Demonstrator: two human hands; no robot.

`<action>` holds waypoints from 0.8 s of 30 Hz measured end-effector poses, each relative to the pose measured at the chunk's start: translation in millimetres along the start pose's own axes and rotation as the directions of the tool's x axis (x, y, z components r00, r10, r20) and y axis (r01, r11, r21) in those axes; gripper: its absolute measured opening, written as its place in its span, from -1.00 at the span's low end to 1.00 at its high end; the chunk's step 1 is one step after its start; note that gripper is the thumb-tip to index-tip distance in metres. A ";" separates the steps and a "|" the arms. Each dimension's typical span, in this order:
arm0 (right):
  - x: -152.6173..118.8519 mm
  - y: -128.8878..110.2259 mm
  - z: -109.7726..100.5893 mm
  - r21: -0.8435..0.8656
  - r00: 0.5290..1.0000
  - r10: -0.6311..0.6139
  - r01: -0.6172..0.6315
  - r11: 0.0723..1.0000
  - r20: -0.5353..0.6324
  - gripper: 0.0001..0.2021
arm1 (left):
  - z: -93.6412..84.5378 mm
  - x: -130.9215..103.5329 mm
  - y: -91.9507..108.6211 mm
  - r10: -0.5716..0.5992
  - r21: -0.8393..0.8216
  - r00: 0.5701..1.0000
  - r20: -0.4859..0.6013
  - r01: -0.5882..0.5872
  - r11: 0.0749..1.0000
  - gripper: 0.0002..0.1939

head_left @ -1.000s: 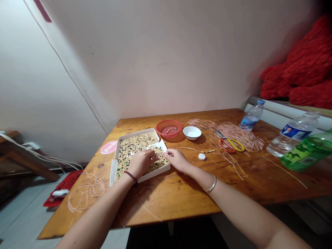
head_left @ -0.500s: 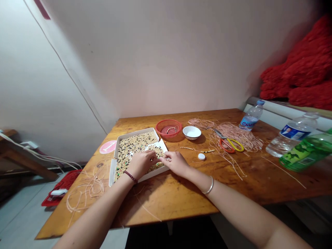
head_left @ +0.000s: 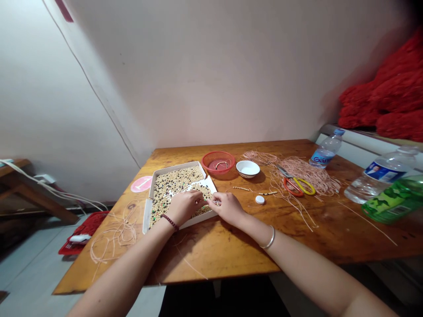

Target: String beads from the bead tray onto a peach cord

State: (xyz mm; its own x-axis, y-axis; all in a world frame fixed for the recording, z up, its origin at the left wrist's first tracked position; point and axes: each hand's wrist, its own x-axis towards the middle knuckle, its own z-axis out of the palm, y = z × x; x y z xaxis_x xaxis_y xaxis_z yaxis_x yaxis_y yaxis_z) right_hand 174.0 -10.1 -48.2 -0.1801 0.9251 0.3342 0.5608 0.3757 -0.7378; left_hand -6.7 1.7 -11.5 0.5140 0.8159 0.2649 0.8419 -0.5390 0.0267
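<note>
Over the front part of a white cardboard tray full of small beads, mostly cream with black and a few green ones, my two hands meet at the fingertips. My left hand is closed in a pinch; whatever lies between its fingers is too small to make out. At the tray's right edge, my right hand pinches a thin pale cord. Beaded cords lie on the table just beyond my right hand, beside a white cap.
Behind the tray stand a red plastic basket with a beaded string in it and a white bowl. Scissors rest on a heap of pink cord. Bottles stand at the right. Loose cord lies front left.
The view has shifted slightly, so everything sits a little further right. Both hands stay together over the tray, with small finger movements; the pale cord shows more clearly at my right fingertips.
</note>
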 end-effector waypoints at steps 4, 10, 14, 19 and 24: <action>0.1 1.2 0.6 -0.014 1.000 -0.020 0.020 1.000 -0.006 -0.76 | -1.8 0.1 1.0 -0.004 -0.020 1.000 0.006 0.004 1.000 -0.65; -0.1 1.8 0.1 -0.031 0.999 -0.047 0.048 0.998 0.013 -0.72 | 0.3 -1.3 -0.6 0.015 -0.088 1.000 -0.004 -0.015 0.996 -0.74; 0.4 1.5 0.5 -0.040 0.998 -0.060 0.060 0.997 0.000 -0.70 | 4.2 -2.6 -4.2 0.025 -0.102 0.999 -0.024 -0.027 0.994 -0.80; 4.9 7.2 4.7 0.020 0.999 -0.048 0.048 0.999 -0.008 -0.68 | 6.5 -1.2 -8.6 0.066 -0.170 0.992 -0.108 -0.084 0.982 -0.78; 7.1 10.4 5.6 0.040 0.999 -0.027 0.029 0.999 -0.032 -0.66 | 5.3 0.2 -7.9 0.074 -0.186 0.989 -0.130 -0.098 0.978 -0.77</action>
State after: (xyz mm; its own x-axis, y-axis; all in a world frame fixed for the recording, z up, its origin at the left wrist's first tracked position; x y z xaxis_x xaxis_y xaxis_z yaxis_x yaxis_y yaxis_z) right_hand 174.0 0.7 -56.8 -0.1696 0.9123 0.3726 0.5230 0.4038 -0.7506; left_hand -12.3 7.2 -16.7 0.5493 0.7395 0.3891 0.7423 -0.6457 0.1792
